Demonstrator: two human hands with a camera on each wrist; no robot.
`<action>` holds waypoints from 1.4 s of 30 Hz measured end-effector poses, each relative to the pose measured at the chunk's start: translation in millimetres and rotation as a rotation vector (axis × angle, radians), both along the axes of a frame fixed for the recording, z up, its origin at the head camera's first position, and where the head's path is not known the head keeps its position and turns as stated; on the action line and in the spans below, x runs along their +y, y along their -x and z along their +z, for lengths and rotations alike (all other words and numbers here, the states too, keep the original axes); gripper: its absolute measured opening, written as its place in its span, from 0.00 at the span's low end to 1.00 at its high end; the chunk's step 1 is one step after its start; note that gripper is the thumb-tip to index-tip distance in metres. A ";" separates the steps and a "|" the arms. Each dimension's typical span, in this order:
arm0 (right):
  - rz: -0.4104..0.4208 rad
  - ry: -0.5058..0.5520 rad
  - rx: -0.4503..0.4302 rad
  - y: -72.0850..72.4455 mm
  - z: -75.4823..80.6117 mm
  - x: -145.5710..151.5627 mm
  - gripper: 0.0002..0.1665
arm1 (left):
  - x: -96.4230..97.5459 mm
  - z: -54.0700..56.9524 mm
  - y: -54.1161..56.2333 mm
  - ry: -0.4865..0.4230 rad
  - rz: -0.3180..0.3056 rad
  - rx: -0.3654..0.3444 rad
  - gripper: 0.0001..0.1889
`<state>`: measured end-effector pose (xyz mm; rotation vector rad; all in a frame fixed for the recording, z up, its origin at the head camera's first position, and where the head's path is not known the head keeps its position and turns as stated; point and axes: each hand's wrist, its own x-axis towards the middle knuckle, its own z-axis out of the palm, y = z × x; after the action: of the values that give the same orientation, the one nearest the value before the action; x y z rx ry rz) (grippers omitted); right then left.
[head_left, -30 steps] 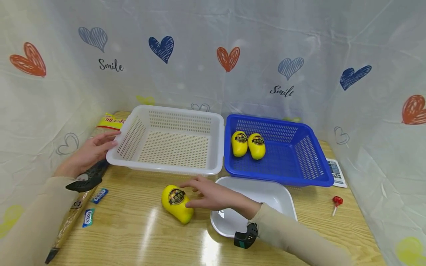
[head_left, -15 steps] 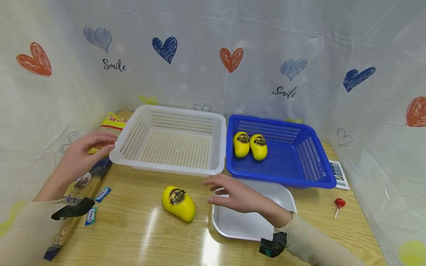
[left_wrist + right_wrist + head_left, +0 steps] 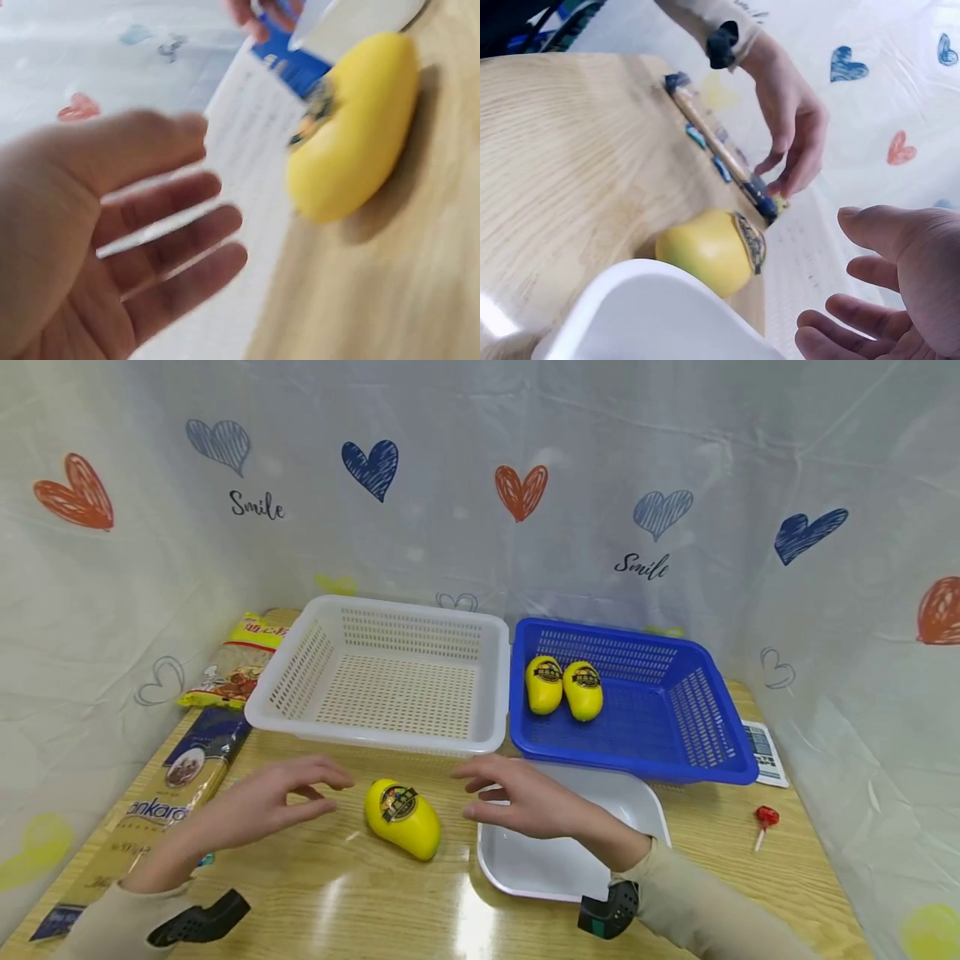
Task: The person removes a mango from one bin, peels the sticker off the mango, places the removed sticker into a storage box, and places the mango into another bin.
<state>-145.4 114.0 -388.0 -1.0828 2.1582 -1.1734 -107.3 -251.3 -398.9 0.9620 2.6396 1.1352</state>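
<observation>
A yellow mango (image 3: pixel 403 820) with a dark label lies on the wooden table between my two hands. My left hand (image 3: pixel 288 797) hovers just left of it, fingers parted and holding nothing; the left wrist view shows the mango (image 3: pixel 360 135) apart from the fingertips (image 3: pixel 229 255). On the other side, my right hand (image 3: pixel 525 797) hangs over the edge of a white tray (image 3: pixel 517 889), also holding nothing. Two more mangoes (image 3: pixel 562 687) lie side by side in the left part of the blue basket (image 3: pixel 637 760).
A white perforated basket (image 3: pixel 375 739) stands behind the mango, beside the blue one. At left lie a yellow food bag (image 3: pixel 236 664) and a long gold-and-blue packet (image 3: pixel 161 810). A red lollipop (image 3: pixel 766 817) and a printed card (image 3: pixel 765 753) lie at right. A curtain (image 3: pixel 450 485) hangs behind.
My left hand has left the white basket's left edge and come down and right, towards the mango. My right hand has drawn back from the mango to the right. The mango stays put.
</observation>
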 end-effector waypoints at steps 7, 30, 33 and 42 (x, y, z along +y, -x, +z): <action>0.007 -0.042 -0.090 -1.3 -7.7 -15.6 0.27 | 34.9 -21.1 -16.1 0.011 0.097 -0.198 0.20; -0.058 -0.140 0.105 11.7 -24.0 -63.2 0.21 | 84.2 -62.2 -25.2 -0.354 0.388 -0.398 0.37; -0.042 -0.154 0.186 13.8 -24.8 -67.1 0.19 | 84.7 -61.1 -24.0 -0.331 0.390 -0.397 0.37; -0.081 -0.176 0.281 15.2 -29.7 -75.3 0.10 | 84.9 -53.3 -24.6 -0.276 0.333 -0.303 0.36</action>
<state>-160.6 38.7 -417.7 -1.1482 2.4871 -0.8865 -82.7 -166.3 -452.1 0.3424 2.4903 1.6055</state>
